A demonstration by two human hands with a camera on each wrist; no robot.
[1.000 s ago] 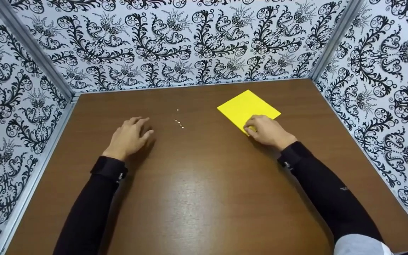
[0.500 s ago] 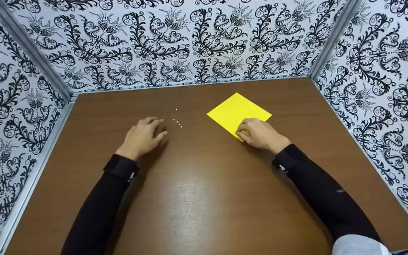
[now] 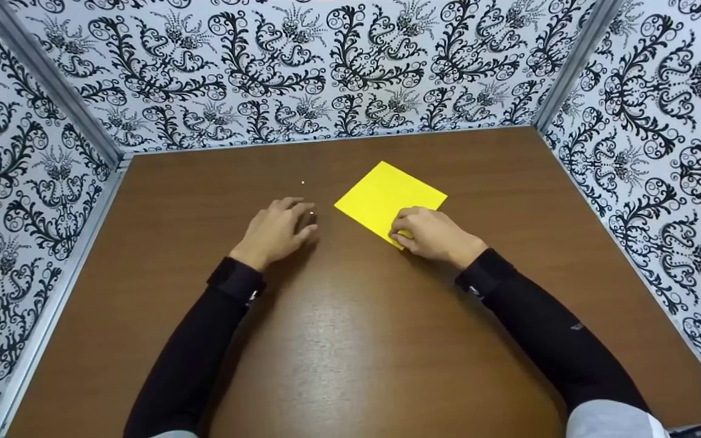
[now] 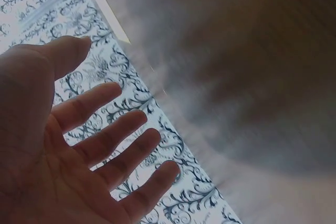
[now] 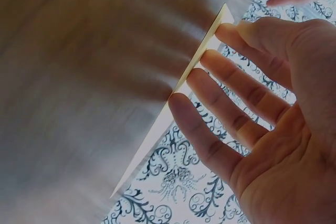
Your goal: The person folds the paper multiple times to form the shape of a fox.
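Note:
A thin yellow square sheet [image 3: 381, 188] lies flat on the brown table, turned so that a corner points to the back wall. My right hand [image 3: 432, 234] is on its near corner. In the right wrist view the extended fingers [image 5: 223, 111] press their tips along the sheet [image 5: 149, 145], with the thumb by the index finger. Left of the sheet, my left hand [image 3: 274, 231] holds nothing, its fingers loosely spread. A tiny white speck [image 3: 311, 213] shows between its thumb and forefinger. Another white speck [image 3: 303, 182] lies farther back; the hand hides others.
The brown table [image 3: 338, 340] is bounded by patterned walls at the back [image 3: 277, 73], left [image 3: 3, 201] and right [image 3: 685, 158]. Metal frame posts [image 3: 575, 67] stand at the back corners.
My right hand has slid the yellow sheet left and slightly nearer along the table. The left hand has moved right, toward the sheet, and now covers some of the white specks.

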